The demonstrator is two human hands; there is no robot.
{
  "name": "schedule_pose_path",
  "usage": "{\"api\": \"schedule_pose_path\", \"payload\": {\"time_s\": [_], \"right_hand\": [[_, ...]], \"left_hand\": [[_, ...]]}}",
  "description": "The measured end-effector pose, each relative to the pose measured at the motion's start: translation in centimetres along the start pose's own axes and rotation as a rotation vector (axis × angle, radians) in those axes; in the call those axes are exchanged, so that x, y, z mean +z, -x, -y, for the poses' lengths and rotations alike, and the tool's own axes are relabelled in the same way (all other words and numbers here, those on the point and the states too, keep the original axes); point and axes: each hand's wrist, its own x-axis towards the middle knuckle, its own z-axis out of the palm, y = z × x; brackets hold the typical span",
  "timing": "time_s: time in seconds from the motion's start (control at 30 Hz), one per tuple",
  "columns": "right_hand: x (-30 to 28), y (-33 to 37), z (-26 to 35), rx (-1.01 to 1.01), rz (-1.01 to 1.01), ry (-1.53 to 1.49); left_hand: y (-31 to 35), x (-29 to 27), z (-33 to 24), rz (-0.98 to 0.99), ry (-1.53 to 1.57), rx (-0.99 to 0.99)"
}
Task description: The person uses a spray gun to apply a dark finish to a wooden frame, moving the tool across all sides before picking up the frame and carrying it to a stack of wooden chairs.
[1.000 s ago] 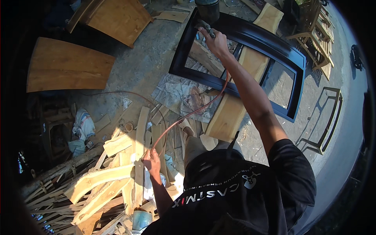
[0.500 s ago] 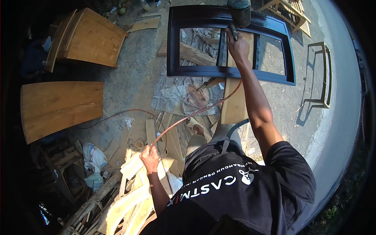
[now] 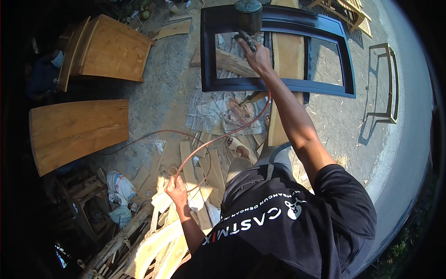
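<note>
My right hand (image 3: 256,56) is closed round the handle of a spray gun (image 3: 249,19) with a round cup on top. The gun is over the left part of a dark-painted wooden frame (image 3: 278,86), which has rectangular openings and rests across a pale wooden plank (image 3: 278,125). From the gun a reddish-brown air hose (image 3: 218,138) curves down to my left hand (image 3: 176,189), whose fingers are wrapped round it at waist height. Part of the gun's grip is hidden by my right hand.
Two brown wooden panels or cabinet pieces (image 3: 79,135) stand at the left. Pale boards and offcuts (image 3: 158,244) lie heaped at lower left, beside white sacks (image 3: 120,186). A stained sheet (image 3: 209,111) covers ground under the frame. A slim wooden frame (image 3: 394,83) stands at right.
My right hand has carried the spray gun leftward along the dark frame, from its middle toward its left side. The hose swings along with it; my left hand keeps its hold.
</note>
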Motion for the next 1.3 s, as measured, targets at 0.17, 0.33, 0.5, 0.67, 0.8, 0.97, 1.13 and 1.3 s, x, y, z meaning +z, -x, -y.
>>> {"api": "schedule_pose_path", "payload": {"time_s": [0.17, 0.33, 0.5, 0.67, 0.8, 0.97, 1.13, 1.3], "right_hand": [[0.9, 0.9, 1.2, 0.011, 0.161, -0.172], [-1.0, 0.7, 0.1, 0.021, -0.071, -0.091], [-7.7, 0.1, -2.5, 0.139, -0.150, -0.096], [-13.5, -0.7, -6.6, 0.200, -0.257, -0.053], [-16.9, -0.8, -9.2, 0.253, -0.350, 0.000], [-21.4, -1.2, -12.4, 0.304, -0.425, 0.000], [-25.4, -1.8, -15.4, 0.274, -0.566, 0.000], [-27.5, -0.8, -14.7, 0.374, -0.711, 0.193]], "left_hand": [[0.5, -0.5, 0.0, -0.034, -0.012, 0.005], [0.7, -0.1, 1.2, -0.031, -0.069, 0.058], [-0.4, 1.0, -1.6, 0.030, -0.028, 0.119], [-2.2, 2.8, -3.8, 0.124, 0.036, 0.203], [-3.0, 3.9, -6.1, 0.174, 0.063, 0.258], [-3.6, 5.9, -9.6, 0.236, 0.132, 0.304], [-4.1, 7.5, -12.0, 0.292, 0.141, 0.358], [-4.4, 8.8, -12.9, 0.346, 0.108, 0.438]]}}
